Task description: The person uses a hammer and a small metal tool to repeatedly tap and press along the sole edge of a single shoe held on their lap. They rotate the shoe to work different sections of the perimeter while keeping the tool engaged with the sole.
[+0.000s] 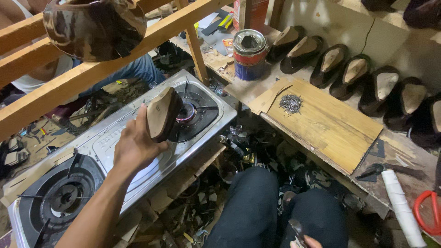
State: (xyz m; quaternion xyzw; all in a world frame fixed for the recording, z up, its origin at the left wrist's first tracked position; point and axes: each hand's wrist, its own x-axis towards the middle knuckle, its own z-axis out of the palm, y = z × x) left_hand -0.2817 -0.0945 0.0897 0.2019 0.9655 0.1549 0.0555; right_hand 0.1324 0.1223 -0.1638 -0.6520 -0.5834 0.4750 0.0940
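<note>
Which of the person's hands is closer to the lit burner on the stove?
Left. The left hand holds a shoe right beside the lit burner; the right hand sits low by the knees, far off.

Stove (138, 138): we see it at the left, on a low support, one burner (62, 197) near us and one burner (193, 112) farther away.
Left hand (135, 147): above the stove, between the two burners.
Shoe (161, 114): in the left hand, just over the far burner.
Right hand (305, 242): at the bottom edge, on our lap.
Board (330, 126): right of the stove.
Nails (291, 103): on the board, at its far left part.
Can (249, 55): behind the board.
Row of shoes (358, 73): behind the board, along the wall.
Scissors (427, 211): at the far right.
Beam (92, 69): above the stove.
</note>
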